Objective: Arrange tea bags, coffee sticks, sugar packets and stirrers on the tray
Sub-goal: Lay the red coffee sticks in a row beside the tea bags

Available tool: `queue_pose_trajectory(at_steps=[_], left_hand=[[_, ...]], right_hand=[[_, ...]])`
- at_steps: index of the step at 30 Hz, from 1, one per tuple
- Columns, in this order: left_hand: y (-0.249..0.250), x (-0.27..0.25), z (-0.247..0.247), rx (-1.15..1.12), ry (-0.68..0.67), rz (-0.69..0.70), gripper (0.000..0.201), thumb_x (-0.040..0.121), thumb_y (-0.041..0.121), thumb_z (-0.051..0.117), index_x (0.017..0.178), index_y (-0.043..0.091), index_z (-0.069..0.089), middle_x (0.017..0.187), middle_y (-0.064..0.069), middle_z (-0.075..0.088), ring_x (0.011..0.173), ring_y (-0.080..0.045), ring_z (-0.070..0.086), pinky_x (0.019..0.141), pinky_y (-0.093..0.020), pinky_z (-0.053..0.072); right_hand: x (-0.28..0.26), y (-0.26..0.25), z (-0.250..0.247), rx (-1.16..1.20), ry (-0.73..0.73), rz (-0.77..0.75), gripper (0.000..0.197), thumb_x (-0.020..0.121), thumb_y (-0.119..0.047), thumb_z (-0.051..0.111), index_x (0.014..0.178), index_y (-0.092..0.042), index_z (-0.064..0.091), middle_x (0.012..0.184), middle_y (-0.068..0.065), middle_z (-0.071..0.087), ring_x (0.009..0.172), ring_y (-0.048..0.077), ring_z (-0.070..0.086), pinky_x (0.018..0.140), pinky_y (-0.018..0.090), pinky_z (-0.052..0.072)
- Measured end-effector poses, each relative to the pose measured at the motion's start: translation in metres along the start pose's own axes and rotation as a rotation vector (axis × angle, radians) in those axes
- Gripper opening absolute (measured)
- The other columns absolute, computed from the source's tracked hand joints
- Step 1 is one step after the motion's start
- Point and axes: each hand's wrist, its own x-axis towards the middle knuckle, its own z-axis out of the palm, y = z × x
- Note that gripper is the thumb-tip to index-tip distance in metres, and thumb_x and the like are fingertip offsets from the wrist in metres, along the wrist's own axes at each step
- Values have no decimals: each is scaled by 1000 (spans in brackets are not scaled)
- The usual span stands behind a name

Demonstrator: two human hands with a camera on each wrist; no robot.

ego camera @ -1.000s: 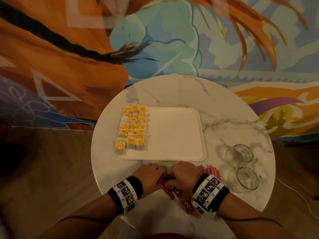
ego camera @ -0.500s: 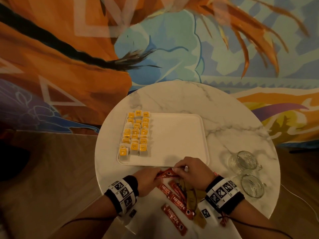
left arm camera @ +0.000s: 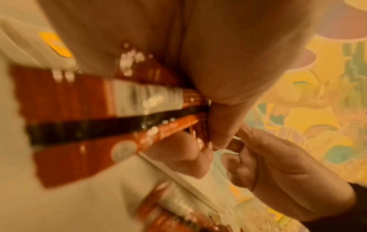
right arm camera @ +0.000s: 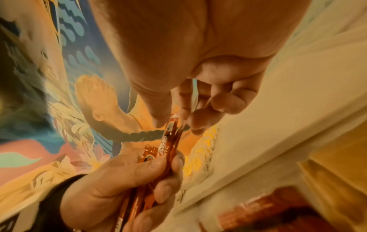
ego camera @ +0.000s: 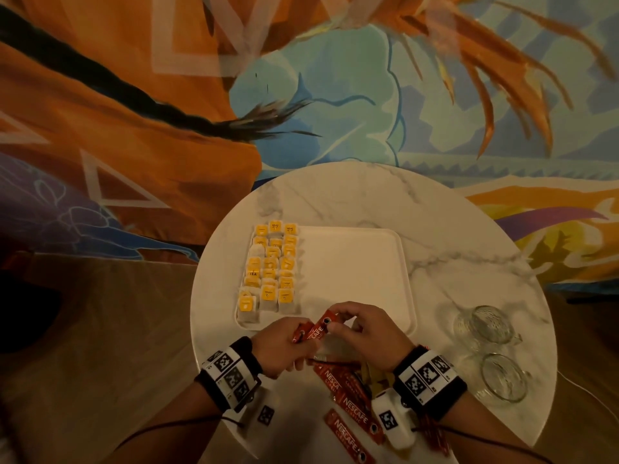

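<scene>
**Coffee sticks gathered in both hands at the tray's near edge**

Tea bags (ego camera: 269,267), yellow-tagged, occupy the left third of the white tray (ego camera: 351,262) in three close columns; this appears deliberate, leaving the remaining surface bare for other items.

The left hand (ego camera: 281,346) has fingers and thumb curled round the lower ends of a small bundle of coffee sticks (ego camera: 315,329), held just over the tray's near rim. The bundling looks intended to square several sticks together so they go down as one row.

The right hand (ego camera: 371,333) pinches the upper ends of the same bundle between thumb and fingertips, apparently aligning them.

The sticks are narrow red sachets with white lettering and a dark band, glossy, thin and pliable. Loose sticks (ego camera: 348,406) lie on the marble table (ego camera: 469,279) below the wrists.

Two glass mugs (ego camera: 492,353) stand at the right.
</scene>
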Motion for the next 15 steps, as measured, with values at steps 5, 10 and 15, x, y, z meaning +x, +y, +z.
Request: queue_pose_trajectory(at_steps=[5, 10, 15], left_hand=[[2, 2, -10, -18, 1, -2, 30, 94, 38, 66, 96, 8, 63, 64, -3, 67, 46, -10, 55, 43, -21, 43], [-1, 6, -21, -193, 100, 14, 17, 96, 29, 64, 101, 12, 64, 81, -3, 72, 56, -13, 60, 46, -25, 45], [-7, 13, -40, -351, 261, 0, 16, 98, 20, 61, 100, 5, 65, 85, -5, 73, 58, -16, 60, 46, -25, 44]], right_hand=[[11, -2, 1, 139, 38, 3, 6, 88, -32, 72, 92, -34, 74, 89, -9, 73, 63, 18, 60, 69, 38, 55], [21, -4, -6, 194, 105, 30, 10, 91, -23, 72, 85, -31, 74, 84, -3, 72, 67, 27, 61, 67, 45, 55], [34, -6, -12, 259, 99, 59, 7, 91, -14, 71, 88, -18, 74, 82, 6, 70, 62, 12, 58, 60, 27, 52]])
